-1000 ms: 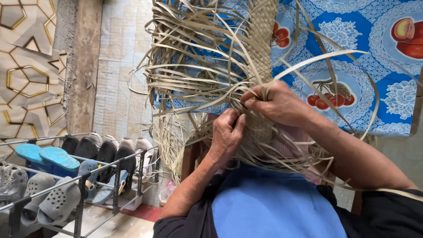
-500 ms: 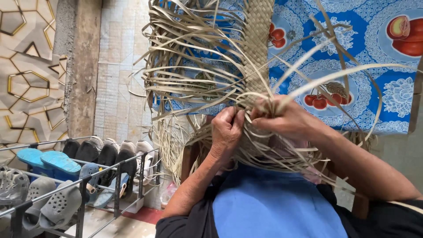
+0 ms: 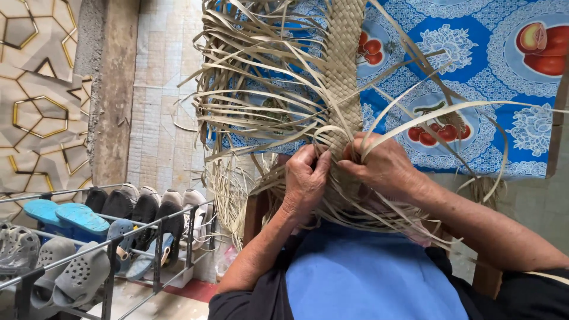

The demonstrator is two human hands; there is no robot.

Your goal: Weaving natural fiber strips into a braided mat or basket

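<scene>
Woven strip [image 3: 347,77] pinched by both hands; shoe rack [image 3: 112,261] holds shoes [image 3: 142,207]

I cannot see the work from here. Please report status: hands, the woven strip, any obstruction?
Left hand and right hand both pinch strands at the woven strip. Loose strands fan out left. Nothing blocks.
</scene>
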